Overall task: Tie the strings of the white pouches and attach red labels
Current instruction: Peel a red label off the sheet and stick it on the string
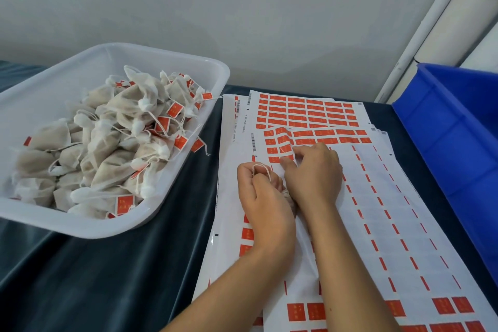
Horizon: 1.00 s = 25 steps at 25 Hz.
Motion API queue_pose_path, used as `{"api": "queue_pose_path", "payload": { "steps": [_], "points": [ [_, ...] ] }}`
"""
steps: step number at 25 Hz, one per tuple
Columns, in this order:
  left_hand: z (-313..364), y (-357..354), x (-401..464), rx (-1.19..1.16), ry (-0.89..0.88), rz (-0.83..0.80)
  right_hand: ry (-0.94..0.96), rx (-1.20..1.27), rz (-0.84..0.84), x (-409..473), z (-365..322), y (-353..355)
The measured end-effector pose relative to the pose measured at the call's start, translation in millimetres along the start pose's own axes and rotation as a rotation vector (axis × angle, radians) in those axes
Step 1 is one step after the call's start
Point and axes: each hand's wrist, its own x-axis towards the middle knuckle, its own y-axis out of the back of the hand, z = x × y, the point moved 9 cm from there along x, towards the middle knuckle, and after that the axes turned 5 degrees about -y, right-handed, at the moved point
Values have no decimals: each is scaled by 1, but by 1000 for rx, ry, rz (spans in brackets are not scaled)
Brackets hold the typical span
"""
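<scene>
My left hand (265, 199) grips a white pouch (287, 195), mostly hidden under both hands, with its white string (261, 168) looped over my curled fingers. My right hand (314, 172) sits just right of it, its fingertips pinching at a red label (286, 154) on the lifted corner of a label sheet (318, 140). Several sheets of red labels (304, 110) lie overlapping on the dark cloth. A sheet with most labels peeled off (390, 210) lies under my right forearm.
A white plastic tray (172, 186) at the left holds a pile of tied pouches with red labels (113, 143). A blue plastic bin (458, 127) stands at the right edge. A dark cloth (94, 277) covers the table. A white wall is behind.
</scene>
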Motion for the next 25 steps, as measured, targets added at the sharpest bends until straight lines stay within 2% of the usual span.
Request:
{"api": "queue_pose_path", "payload": {
  "steps": [6, 14, 22, 25],
  "points": [
    [0, -1, 0, -2, -1, -15, 17, 64, -43, -1, -2, 0],
    [4, -8, -2, 20, -27, -87, -35, 143, -3, 2, 4, 10],
    [-1, -13, -4, 49, 21, -119, -26, 86, 11, 3, 9, 11],
    [4, -18, -1, 110, 1, -166, -36, 161, -24, 7, 17, 10]
  ]
}}
